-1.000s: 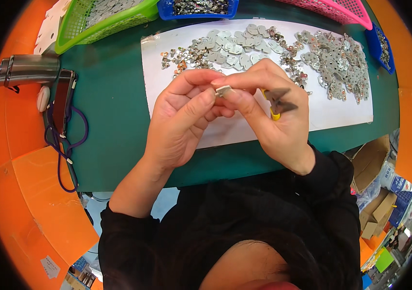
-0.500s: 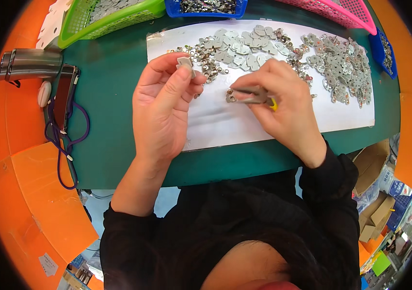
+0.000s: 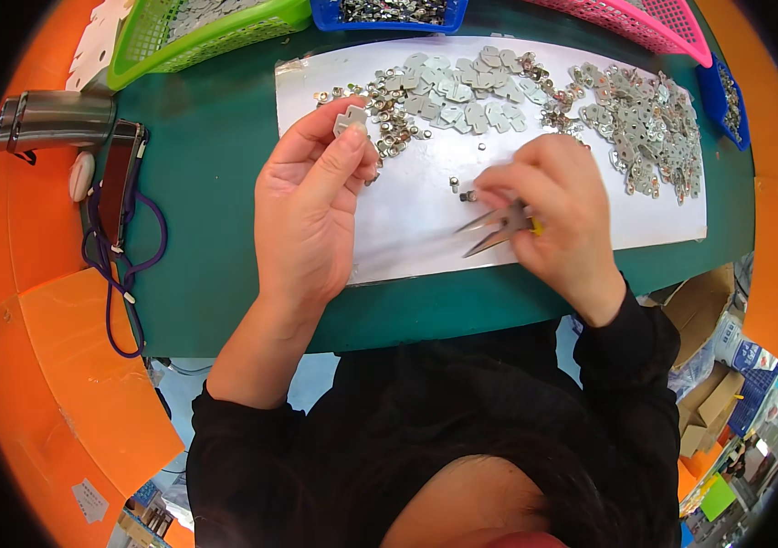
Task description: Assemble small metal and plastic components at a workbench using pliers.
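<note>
My left hand (image 3: 305, 215) pinches a small grey metal plate (image 3: 351, 119) between thumb and fingers, above the left part of a white sheet (image 3: 407, 247). In my right hand (image 3: 572, 205) are pliers (image 3: 509, 219), their jaws spread and pointing toward the lower left, with nothing between them. The fingertips of that hand are slightly blurred and close to a small dark metal fitting (image 3: 469, 195); whether they touch it I cannot tell. A second small fitting (image 3: 454, 184) lies just left of it. Past my left fingertips is a heap of small round fittings (image 3: 394, 132).
Loose grey plates (image 3: 448, 87) and a pile of plates with fittings (image 3: 649, 128) cover the sheet's far side. Behind stand a green basket (image 3: 215, 41), a blue bin (image 3: 389, 27) and a pink basket (image 3: 654, 32). A metal tumbler (image 3: 60, 121) and a phone with cord (image 3: 122, 187) lie left.
My right hand has shifted right, and the pliers' jaws have opened and swung downward. Small fittings now show on the sheet near its fingertips. The left hand's plate is turned flatter to view.
</note>
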Motion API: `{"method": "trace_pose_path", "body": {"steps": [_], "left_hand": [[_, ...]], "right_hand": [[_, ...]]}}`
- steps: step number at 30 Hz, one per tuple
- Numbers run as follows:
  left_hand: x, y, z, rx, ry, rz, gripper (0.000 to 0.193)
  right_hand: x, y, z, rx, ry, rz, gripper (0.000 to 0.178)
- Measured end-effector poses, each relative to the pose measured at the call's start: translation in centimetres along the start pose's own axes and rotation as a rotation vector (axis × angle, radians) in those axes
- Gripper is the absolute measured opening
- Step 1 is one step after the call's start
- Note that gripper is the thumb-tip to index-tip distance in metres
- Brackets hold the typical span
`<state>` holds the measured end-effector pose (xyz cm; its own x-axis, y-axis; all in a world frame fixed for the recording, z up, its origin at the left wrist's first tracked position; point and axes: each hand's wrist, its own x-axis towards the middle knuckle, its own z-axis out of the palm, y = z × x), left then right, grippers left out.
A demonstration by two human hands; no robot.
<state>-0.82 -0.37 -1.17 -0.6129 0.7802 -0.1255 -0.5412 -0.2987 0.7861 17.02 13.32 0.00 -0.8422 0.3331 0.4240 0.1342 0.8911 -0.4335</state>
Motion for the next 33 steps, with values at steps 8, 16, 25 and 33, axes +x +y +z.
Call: {"method": "trace_pose_path", "body": {"steps": [8,16,25,33], "left_hand": [[-0.2,0.0,0.5,0.058,-0.004,0.024,0.024],[-0.2,-0.3,0.3,0.102,-0.006,-0.005,0.022],[-0.3,-0.1,0.5,0.085,0.008,0.006,0.021],[-0.5,-0.1,0.4,0.074,-0.017,0.009,0.02]], "right_hand": [[0.0,-0.3,-0.5,0.001,-0.021,0.086,0.024],[0.1,0.2,0.1,-0.056,-0.01,0.031,0.024],[0.7,-0.2,0.1,-0.087,0.037,0.004,0.021],[-0.6,-1.6,0.6,-0.207,-0.066,-0.162,0.025]]}}
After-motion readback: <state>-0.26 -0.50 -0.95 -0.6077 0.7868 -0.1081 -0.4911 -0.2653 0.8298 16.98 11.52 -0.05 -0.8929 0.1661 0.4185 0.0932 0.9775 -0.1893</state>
